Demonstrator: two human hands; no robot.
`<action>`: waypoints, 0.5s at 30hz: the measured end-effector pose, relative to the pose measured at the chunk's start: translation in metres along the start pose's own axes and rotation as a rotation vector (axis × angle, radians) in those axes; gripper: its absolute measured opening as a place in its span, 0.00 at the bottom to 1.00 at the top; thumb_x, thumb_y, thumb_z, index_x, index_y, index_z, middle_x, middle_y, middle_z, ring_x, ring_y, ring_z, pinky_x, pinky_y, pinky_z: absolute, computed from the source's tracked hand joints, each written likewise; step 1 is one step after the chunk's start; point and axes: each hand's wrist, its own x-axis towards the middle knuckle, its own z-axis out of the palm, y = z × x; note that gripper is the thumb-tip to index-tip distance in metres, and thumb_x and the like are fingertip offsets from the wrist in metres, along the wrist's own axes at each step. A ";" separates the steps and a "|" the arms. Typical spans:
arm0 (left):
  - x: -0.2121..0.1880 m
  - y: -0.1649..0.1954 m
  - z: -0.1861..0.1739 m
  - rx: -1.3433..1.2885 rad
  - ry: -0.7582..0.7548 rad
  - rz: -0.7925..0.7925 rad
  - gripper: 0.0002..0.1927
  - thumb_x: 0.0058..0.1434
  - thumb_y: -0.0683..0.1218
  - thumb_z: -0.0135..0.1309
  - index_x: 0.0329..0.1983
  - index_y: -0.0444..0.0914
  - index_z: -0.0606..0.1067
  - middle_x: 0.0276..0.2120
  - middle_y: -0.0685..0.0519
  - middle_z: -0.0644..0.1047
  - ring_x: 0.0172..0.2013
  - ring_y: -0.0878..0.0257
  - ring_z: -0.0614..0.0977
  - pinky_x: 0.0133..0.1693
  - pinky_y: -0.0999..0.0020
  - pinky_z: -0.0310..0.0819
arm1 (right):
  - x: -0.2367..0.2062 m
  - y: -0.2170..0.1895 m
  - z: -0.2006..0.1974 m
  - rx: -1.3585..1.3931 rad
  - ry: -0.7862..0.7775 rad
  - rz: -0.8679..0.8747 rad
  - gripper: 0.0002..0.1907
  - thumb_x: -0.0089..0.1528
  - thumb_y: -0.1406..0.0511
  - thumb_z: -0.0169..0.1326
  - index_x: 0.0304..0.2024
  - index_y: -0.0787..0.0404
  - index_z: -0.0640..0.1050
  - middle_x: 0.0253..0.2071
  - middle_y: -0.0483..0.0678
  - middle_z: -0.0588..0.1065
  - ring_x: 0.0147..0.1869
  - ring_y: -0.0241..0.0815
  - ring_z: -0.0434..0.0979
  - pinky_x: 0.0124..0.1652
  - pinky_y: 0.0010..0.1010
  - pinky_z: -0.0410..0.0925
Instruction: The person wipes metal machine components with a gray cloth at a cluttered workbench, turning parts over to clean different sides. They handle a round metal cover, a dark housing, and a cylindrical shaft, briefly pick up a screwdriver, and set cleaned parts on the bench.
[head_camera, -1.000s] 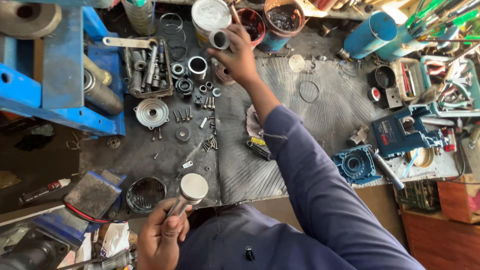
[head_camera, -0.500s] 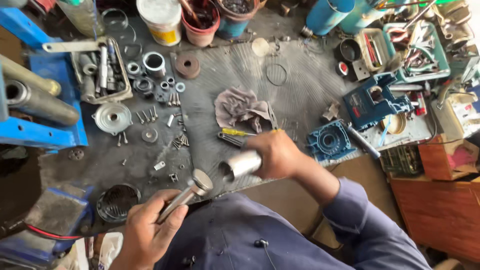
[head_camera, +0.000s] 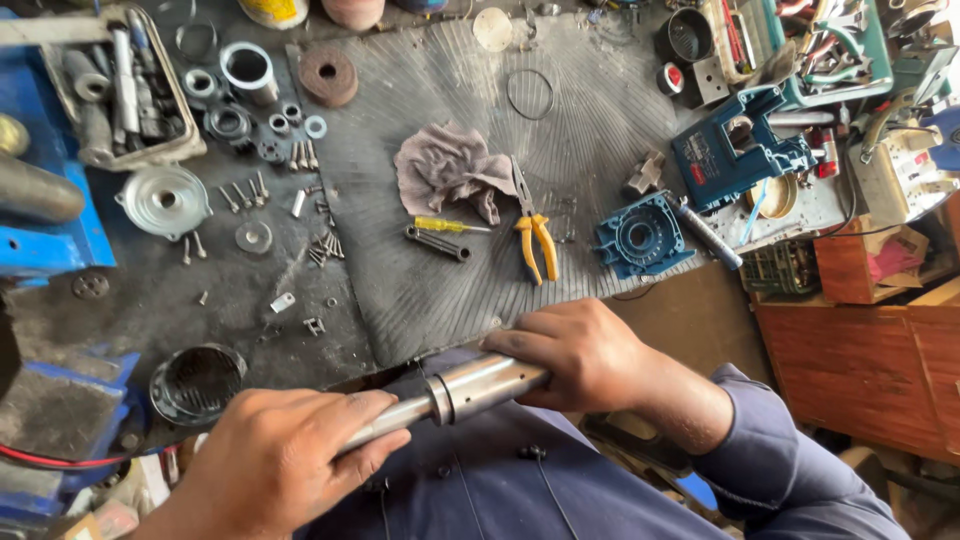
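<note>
My right hand (head_camera: 590, 355) has its fingers (head_camera: 520, 345) wrapped round the steel sleeve (head_camera: 485, 385); left hand (head_camera: 280, 450) fingers closed on the thinner shaft (head_camera: 390, 420). Long axis runs lower-left to upper-right, both hands on it, just above my lap, off the surface (head_camera: 430, 290). Sleeve looks polished, poss. slid over the shaft; pliers (head_camera: 538, 235) & rag (head_camera: 450, 170) beyond

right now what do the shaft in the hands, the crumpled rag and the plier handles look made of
Shaft: looks like bare steel, smooth, grey and shiny, held by the left hand and right hand.
Rag: soft cloth, creased and grimy.
Plier handles: probably plastic or rubber sleeves, bright orange-yellow over dark metal jaws.
</note>
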 end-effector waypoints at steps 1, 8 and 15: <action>0.003 0.002 -0.002 -0.005 -0.005 -0.001 0.16 0.54 0.52 0.66 0.37 0.37 0.80 0.20 0.51 0.81 0.21 0.54 0.84 0.23 0.61 0.75 | 0.000 -0.002 -0.002 -0.020 0.004 0.002 0.29 0.47 0.61 0.69 0.51 0.59 0.79 0.30 0.45 0.73 0.30 0.46 0.76 0.29 0.40 0.68; 0.006 0.004 0.013 -0.234 -0.210 -0.756 0.16 0.52 0.55 0.64 0.36 0.39 0.82 0.18 0.48 0.81 0.22 0.56 0.83 0.26 0.62 0.77 | -0.005 -0.007 -0.005 -0.170 0.049 -0.010 0.33 0.45 0.60 0.68 0.53 0.62 0.79 0.32 0.46 0.74 0.31 0.47 0.76 0.30 0.39 0.69; 0.000 0.008 0.040 -0.268 -0.054 -0.266 0.11 0.65 0.51 0.57 0.35 0.39 0.73 0.19 0.48 0.79 0.23 0.47 0.83 0.24 0.58 0.73 | -0.002 -0.011 0.016 0.090 -0.012 0.034 0.30 0.47 0.62 0.69 0.53 0.59 0.78 0.33 0.46 0.75 0.35 0.48 0.79 0.34 0.41 0.72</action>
